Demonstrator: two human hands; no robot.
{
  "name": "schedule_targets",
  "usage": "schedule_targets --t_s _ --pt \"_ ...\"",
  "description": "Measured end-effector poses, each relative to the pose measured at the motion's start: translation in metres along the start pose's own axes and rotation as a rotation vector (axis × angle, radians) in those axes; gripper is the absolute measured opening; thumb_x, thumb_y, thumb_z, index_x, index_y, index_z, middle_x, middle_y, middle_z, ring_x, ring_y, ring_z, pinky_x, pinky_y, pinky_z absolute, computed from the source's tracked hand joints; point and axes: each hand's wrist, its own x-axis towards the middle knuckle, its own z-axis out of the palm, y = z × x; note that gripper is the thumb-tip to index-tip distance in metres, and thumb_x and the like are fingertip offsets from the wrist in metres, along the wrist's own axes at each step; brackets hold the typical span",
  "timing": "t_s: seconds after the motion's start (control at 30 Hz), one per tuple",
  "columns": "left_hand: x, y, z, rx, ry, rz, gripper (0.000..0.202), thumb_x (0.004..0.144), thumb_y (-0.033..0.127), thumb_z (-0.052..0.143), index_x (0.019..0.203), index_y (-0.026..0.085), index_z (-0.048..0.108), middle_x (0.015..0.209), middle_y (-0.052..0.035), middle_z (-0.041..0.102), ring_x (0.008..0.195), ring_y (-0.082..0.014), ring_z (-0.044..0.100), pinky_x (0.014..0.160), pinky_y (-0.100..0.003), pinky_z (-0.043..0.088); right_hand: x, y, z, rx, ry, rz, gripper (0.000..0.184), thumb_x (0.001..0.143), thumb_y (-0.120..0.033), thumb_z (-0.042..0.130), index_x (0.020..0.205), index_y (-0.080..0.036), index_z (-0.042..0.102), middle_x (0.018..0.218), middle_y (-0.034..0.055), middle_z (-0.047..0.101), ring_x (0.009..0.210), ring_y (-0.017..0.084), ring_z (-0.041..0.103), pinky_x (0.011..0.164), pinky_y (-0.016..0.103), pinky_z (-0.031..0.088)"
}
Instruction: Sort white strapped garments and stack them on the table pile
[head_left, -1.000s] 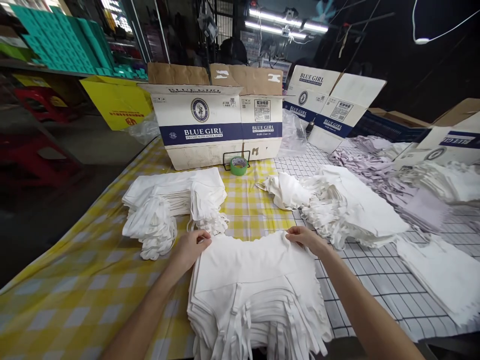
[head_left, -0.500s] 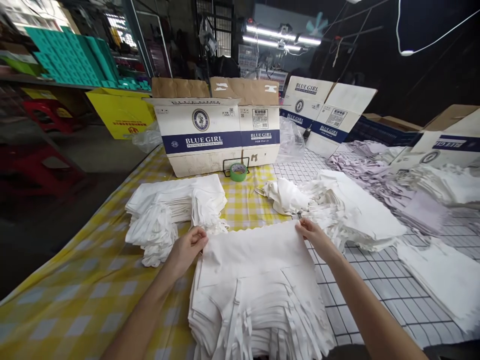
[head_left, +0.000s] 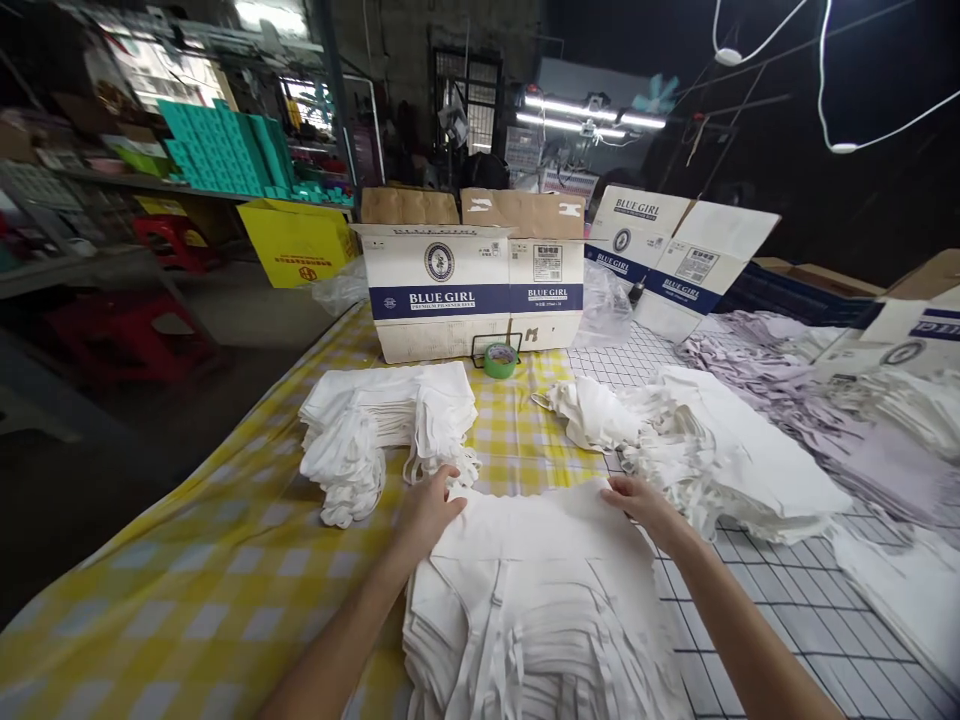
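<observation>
A thick stack of white fabric pieces [head_left: 536, 610] with dangling straps lies right in front of me on the table. My left hand [head_left: 429, 508] rests on the far left corner of the top piece [head_left: 534, 525], fingers pressing on the cloth. My right hand [head_left: 643, 505] lies on its far right corner, fingers spread over the edge. A second white pile [head_left: 390, 420] sits just beyond my left hand. Past my right hand spreads a third pile of white pieces [head_left: 712, 450].
A yellow checked cloth [head_left: 210, 570] covers the left of the table, a white grid cloth [head_left: 795, 610] the right. Blue Girl cartons [head_left: 472, 285] stand at the back, with a green tape roll [head_left: 499, 360] before them. Lilac fabric [head_left: 780, 360] lies far right.
Both hands lifted the top piece's far edge, then laid it back down on the stack and now press on its corners. My view shifted left, so everything sits further right.
</observation>
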Motion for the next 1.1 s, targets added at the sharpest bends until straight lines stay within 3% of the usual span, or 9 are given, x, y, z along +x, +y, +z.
schedule_targets --t_s 0.1,0.2,0.33,0.5,0.67,0.77,0.87,1.0,1.1 --pt "-0.004 0.01 0.003 0.021 0.018 0.044 0.029 0.065 0.012 0.056 0.091 0.02 0.065 0.055 0.0054 0.047 0.056 -0.0133 0.048 0.058 -0.024 0.033 0.0 0.002 0.002 -0.067 0.021 0.032 0.04 0.066 -0.052 0.059 0.058 -0.02 0.038 0.054 -0.0067 0.029 0.049 0.008 0.028 0.047 0.022 0.024" --pt "-0.013 0.019 0.0 -0.005 0.028 0.131 0.026 0.07 0.01 0.05 0.085 0.021 0.068 0.071 0.0005 0.06 0.068 -0.0137 0.054 0.068 -0.025 0.039 0.0 -0.002 0.0 -0.121 0.071 0.027 0.039 0.066 -0.053 0.058 0.058 -0.02 0.038 0.054 -0.0062 0.03 0.051 0.009 0.03 0.047 0.023 0.024" --pt "-0.028 0.023 -0.018 -0.049 0.045 0.199 0.028 0.078 0.013 0.044 0.08 0.019 0.071 0.078 -0.0025 0.063 0.07 -0.0131 0.058 0.07 -0.024 0.042 -0.007 -0.027 -0.005 -0.121 0.253 -0.145 0.037 0.073 -0.052 0.055 0.062 -0.019 0.042 0.059 -0.0041 0.035 0.057 0.011 0.036 0.05 0.023 0.03" --pt "-0.043 0.015 -0.079 -0.17 0.107 0.225 0.031 0.084 0.024 0.045 0.101 0.02 0.071 0.084 -0.0033 0.066 0.075 -0.0135 0.06 0.068 -0.022 0.045 -0.019 -0.092 0.002 0.05 0.352 -0.357 0.028 0.082 -0.047 0.054 0.074 -0.02 0.051 0.063 -0.0021 0.044 0.057 0.012 0.041 0.047 0.022 0.032" --pt "-0.052 0.001 -0.154 -0.198 0.309 0.149 0.035 0.077 0.036 0.058 0.108 0.026 0.069 0.083 -0.0012 0.065 0.074 -0.0152 0.058 0.064 -0.021 0.047 -0.013 -0.16 0.039 0.031 0.539 -0.525 0.024 0.082 -0.044 0.056 0.073 -0.022 0.054 0.06 -0.0024 0.047 0.053 0.012 0.043 0.045 0.022 0.033" --pt "-0.059 -0.009 -0.19 -0.229 0.409 0.115 0.038 0.07 0.039 0.065 0.105 0.027 0.07 0.098 -0.0026 0.068 0.092 -0.0218 0.06 0.076 -0.024 0.05 -0.002 -0.181 0.067 0.0 0.606 -0.663 0.018 0.083 -0.039 0.056 0.078 -0.022 0.059 0.067 0.0 0.056 0.058 0.014 0.049 0.051 0.022 0.038" --pt "-0.067 -0.026 -0.219 -0.258 0.456 0.053 0.041 0.063 0.04 0.07 0.103 0.03 0.071 0.103 -0.0022 0.069 0.095 -0.0252 0.061 0.078 -0.027 0.052 0.008 -0.189 0.089 0.008 0.565 -0.766 0.016 0.083 -0.037 0.056 0.084 -0.022 0.061 0.077 0.0031 0.062 0.064 0.016 0.054 0.055 0.024 0.04" --pt "-0.059 -0.051 -0.255 -0.533 0.403 -0.082 0.053 0.057 0.04 0.075 0.109 0.029 0.068 0.089 -0.0048 0.072 0.076 -0.0256 0.065 0.063 -0.033 0.056 0.026 -0.203 0.108 0.05 0.559 -0.795 0.015 0.083 -0.037 0.057 0.082 -0.022 0.061 0.074 0.0024 0.06 0.066 0.017 0.052 0.057 0.024 0.039" --pt "-0.021 -0.061 -0.274 -0.757 0.296 -0.086 0.062 0.062 0.037 0.073 0.12 0.021 0.061 0.085 -0.0079 0.072 0.07 -0.0231 0.065 0.063 -0.033 0.054 0.063 -0.222 0.122 0.071 0.526 -0.738 0.024 0.084 -0.042 0.054 0.073 -0.021 0.056 0.063 0.0 0.051 0.06 0.015 0.047 0.055 0.024 0.036"
